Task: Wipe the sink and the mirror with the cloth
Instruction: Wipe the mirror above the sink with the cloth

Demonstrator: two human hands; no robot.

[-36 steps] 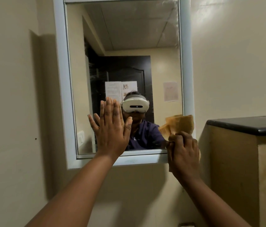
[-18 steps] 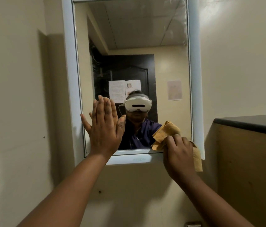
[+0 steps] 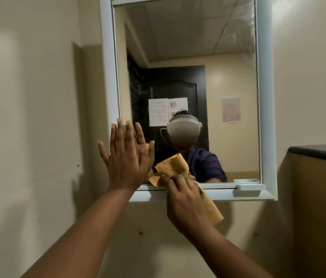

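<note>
A white-framed mirror (image 3: 266, 97) hangs on the beige wall ahead. My right hand (image 3: 184, 201) grips an orange cloth (image 3: 173, 167) and presses it against the glass near the bottom edge, left of centre. My left hand (image 3: 127, 159) lies flat, fingers spread, on the mirror's lower left corner and frame. The sink is out of view.
A cabinet with a dark top (image 3: 318, 151) stands against the wall on the right, close to the mirror frame. A small white tray (image 3: 249, 186) sits on the mirror's bottom ledge at the right. The wall at left is bare.
My right hand has slid the cloth leftward along the bottom of the glass, from the lower right corner toward my left hand. My left hand stays pressed on the mirror.
</note>
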